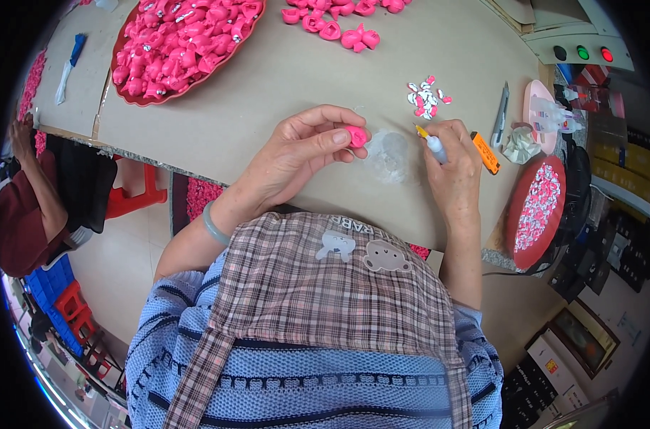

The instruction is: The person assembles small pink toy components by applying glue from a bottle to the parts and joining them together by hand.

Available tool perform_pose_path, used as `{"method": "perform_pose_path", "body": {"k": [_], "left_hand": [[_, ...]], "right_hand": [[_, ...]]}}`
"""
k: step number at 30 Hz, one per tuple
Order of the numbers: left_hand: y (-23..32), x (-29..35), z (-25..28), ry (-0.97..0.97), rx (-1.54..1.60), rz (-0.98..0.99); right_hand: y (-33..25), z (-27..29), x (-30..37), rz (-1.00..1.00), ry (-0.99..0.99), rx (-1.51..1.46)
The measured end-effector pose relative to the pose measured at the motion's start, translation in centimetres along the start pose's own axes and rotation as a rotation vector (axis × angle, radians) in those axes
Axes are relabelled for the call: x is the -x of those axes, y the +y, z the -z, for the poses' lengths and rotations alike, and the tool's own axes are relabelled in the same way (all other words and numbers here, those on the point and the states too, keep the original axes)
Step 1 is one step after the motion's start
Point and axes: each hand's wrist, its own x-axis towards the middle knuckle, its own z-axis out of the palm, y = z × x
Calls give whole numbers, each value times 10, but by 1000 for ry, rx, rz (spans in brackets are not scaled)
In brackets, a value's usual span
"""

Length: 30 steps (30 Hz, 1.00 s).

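Note:
My left hand [300, 150] pinches a small pink molded plastic piece [356, 137] between thumb and fingers, just above the table. Its fine detail is too small to tell. In my right hand [453, 161] is a small white squeeze bottle [437, 149] with a narrow yellow tip, which points up and left toward the pink piece. The tip and the piece are apart. Beyond my right hand lies a little pile of pink and white parts [426, 99]. Between my hands a whitish, dried-looking patch [389, 157] marks the table covering.
A red basin [182, 95] heaped with pink pieces stands far left; more pink pieces [332, 30] lie beside it. On the right are an orange box-like object [485, 153], a utility knife [502, 114], crumpled tissue [521, 146] and a red tray [518, 214] of small parts. Another person [32, 193] sits left.

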Motion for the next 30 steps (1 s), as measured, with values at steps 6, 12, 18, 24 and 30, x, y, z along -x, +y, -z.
{"method": "perform_pose_path", "body": {"k": [6,12,18,24,30], "left_hand": [[0,0,0,8,-11,5],[0,0,0,-5,-5,-3],[1,0,-3,17,-10,3],[0,1,-1,34,-4,8],[1,1,-9,41,-84,29]], "right_hand": [[3,2,1,-38,-58,-77],[11,6,1,8,-1,-105],[-2,-2,2,-156,28,-101],[-7,-5,-1,-104,-61,-107],[-22,-1,4,-381,-182,-701]]}}
